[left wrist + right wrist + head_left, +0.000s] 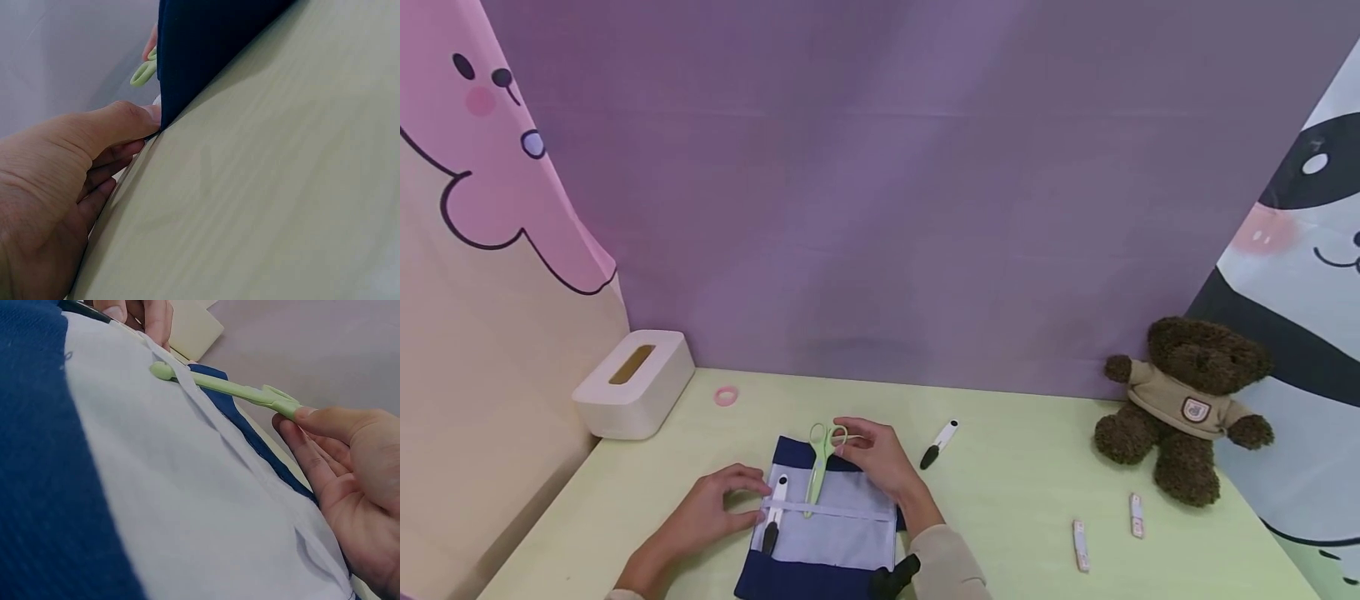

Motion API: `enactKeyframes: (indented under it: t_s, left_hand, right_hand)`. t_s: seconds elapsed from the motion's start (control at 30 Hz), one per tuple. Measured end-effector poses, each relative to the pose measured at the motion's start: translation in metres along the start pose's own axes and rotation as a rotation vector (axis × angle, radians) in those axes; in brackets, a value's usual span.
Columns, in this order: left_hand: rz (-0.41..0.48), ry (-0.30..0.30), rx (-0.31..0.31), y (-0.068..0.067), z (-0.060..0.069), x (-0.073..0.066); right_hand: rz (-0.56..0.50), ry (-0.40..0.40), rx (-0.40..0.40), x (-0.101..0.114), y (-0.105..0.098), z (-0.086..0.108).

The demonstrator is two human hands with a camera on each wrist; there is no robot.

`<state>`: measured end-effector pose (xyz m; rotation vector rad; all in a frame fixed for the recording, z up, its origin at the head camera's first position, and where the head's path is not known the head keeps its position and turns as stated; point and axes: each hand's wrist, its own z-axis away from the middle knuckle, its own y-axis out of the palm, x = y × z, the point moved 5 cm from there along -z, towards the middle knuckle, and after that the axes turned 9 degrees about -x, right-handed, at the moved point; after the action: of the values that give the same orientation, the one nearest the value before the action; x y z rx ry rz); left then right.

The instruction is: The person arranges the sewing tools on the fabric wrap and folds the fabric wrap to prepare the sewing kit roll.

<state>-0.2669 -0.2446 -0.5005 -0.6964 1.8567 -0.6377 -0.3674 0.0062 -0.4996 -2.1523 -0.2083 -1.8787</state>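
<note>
A navy cloth case [827, 579] with a pale lining lies unfolded on the table. Green scissors [817, 477] lie on the lining, their tip under the thin pale strap [203, 403]. My right hand [883, 462] pinches the scissors' handle loop between thumb and fingers; the right wrist view shows the same grip. A white and black tool [776, 517] sits under the strap at the case's left side. My left hand [718, 508] holds the case's left edge near the strap, its thumb [134, 119] against the navy cloth in the left wrist view.
Behind the case lie another white and black tool [940, 444] and a pink ring [726, 396]. A white tissue box [655, 387] stands at the back left. Two small pink and white items [1081, 546] and a brown teddy bear [1187, 408] are on the right.
</note>
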Motion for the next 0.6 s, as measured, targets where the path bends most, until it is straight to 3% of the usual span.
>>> enactKeyframes:
  t_s: [0.37,0.6]
  left_hand:
    - [0.025,-0.031,0.019,0.0037,0.0021,0.0017]
    - [0.005,0.011,-0.014,0.0012,0.0017,0.0002]
  right_hand:
    - [0.060,-0.009,0.020,-0.0003,0.0027,0.0040]
    - [0.074,-0.015,0.072,0.0021,0.0058,0.0069]
